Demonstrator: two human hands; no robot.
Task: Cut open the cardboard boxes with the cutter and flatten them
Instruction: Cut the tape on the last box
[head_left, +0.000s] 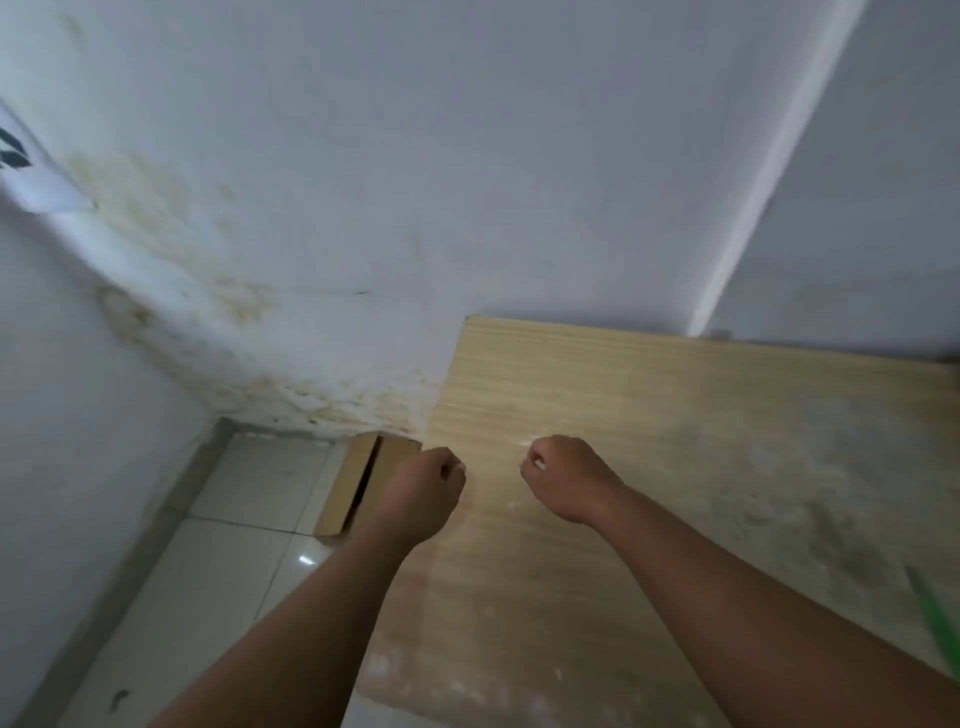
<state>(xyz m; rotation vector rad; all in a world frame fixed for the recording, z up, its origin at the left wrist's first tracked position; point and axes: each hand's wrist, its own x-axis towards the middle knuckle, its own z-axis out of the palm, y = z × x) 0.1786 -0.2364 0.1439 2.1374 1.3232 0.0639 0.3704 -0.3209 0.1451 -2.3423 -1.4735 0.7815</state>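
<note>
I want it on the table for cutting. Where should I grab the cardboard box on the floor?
Probably grip the cardboard box at its left long edge, coming from the tiled floor side; the table blocks its right, the wall its far end.

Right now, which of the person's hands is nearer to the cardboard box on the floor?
Left. The left hand is just beside the cardboard box, overlapping its right edge in the view. The right hand is farther right, over the wooden table.
</note>
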